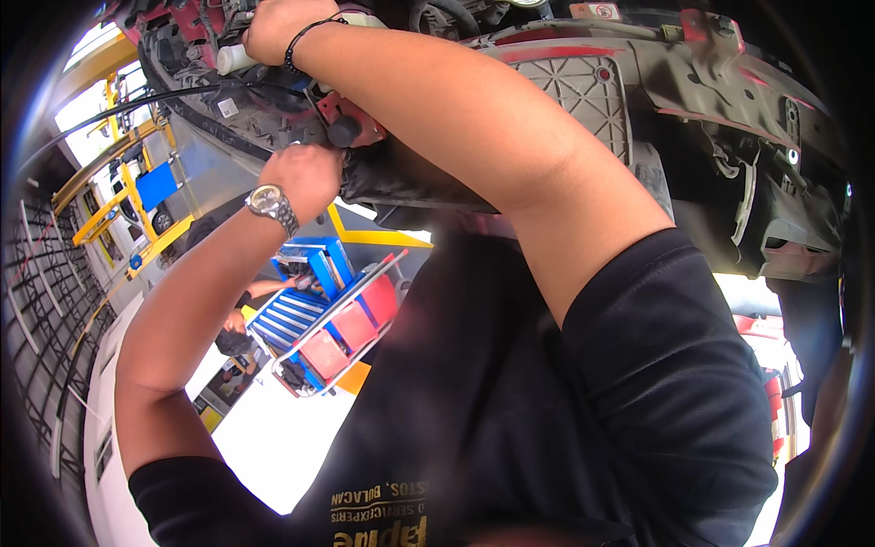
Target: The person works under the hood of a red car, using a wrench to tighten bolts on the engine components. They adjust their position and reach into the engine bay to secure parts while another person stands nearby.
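Note:
My left hand (305,178), with a metal watch on its wrist, is closed beside the dark lower parts of a car's front end. What its fingers grip, if anything, is hidden. Higher up, my right hand (278,32), wearing a dark bracelet, is curled close to a white cylindrical part (234,60). Its fingertips are out of sight, so any thing in them cannot be made out. Between the two hands sits a red bracket (363,123) with a round black piece (344,131) on it. A thin black cable (182,92) stretches leftward from there.
The car's front structure (711,82) and a ribbed panel (579,96) spread across the upper right. Below my left arm stands a blue and red tool cart (342,314), with another person (235,339) next to it. Yellow lift frames (137,191) rise at the far left.

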Motion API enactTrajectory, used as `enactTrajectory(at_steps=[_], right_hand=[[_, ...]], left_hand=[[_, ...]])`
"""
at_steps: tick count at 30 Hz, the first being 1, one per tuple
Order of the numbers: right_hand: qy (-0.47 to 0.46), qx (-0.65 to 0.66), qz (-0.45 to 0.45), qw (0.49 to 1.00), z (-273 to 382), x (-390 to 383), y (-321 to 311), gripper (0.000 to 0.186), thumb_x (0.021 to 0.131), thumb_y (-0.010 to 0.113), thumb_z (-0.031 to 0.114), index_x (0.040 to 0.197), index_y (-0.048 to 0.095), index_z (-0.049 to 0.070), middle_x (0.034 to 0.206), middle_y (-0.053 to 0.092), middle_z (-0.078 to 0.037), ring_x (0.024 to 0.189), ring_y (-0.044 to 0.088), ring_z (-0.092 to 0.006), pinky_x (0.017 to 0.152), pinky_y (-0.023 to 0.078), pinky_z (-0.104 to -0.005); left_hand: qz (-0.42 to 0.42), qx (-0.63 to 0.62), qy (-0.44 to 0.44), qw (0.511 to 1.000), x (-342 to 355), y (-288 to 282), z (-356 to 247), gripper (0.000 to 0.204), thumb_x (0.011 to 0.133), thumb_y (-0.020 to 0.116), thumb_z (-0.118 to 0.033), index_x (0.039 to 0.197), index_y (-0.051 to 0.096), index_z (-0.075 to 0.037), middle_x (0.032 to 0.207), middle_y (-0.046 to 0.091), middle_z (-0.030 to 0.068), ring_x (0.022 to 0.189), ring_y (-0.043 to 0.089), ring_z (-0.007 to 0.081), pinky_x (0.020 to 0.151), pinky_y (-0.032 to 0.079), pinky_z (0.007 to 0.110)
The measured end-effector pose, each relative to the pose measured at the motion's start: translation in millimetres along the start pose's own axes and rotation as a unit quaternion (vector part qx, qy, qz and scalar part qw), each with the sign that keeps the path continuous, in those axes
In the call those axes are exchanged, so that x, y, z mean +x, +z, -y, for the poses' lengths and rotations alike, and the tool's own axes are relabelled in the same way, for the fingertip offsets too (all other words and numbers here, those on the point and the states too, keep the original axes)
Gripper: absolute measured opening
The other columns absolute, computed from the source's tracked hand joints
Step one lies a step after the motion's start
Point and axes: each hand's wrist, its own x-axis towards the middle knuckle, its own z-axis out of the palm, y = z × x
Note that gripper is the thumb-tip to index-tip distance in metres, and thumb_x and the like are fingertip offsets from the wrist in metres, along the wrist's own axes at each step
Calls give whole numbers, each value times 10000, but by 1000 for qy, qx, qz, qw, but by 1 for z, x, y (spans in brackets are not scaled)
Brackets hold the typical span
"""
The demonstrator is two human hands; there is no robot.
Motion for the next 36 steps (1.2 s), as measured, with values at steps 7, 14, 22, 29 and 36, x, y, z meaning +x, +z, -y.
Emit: enactTrajectory(at_steps=[7,14,22,29,36], right_hand=[[11,-11,27,1000,5,-5,-8,321,938,546,235,1057,801,80,1112,770,-181,1061,747,-333,910,590,-440],[26,-11,37,999,7,-5,-13,336,947,551,261,1070,795,66,1114,765,-194,1062,745,-345,916,589,-444],[-5,-29,5,1000,4,-6,-8,375,961,549,314,1069,792,50,1118,761,-201,1071,740,-341,917,588,-439],[28,6,11,1000,6,-9,-12,381,954,555,323,1059,792,44,1108,761,-211,1064,740,-351,930,580,-445],[-6,-11,11,1000,6,-6,-10,363,952,538,285,1053,796,51,1098,764,-206,1061,744,-343,918,584,-438]], left_hand=[[186,-273,-175,927,22,-13,2,382,1050,486,-267,971,682,51,795,700,268,809,701,447,793,545,523],[-109,132,159,972,-23,-5,13,195,991,589,-246,1035,665,-72,893,639,113,837,702,327,772,590,459],[115,-254,-118,953,14,-10,8,479,1040,524,-342,871,659,85,801,672,297,782,699,436,736,535,503],[-99,-99,38,989,-22,-8,12,321,967,681,-268,1122,614,5,929,678,249,871,685,420,774,540,499],[-102,-55,30,993,-17,2,21,285,989,658,-320,959,620,-39,921,709,193,868,706,386,743,561,506]])
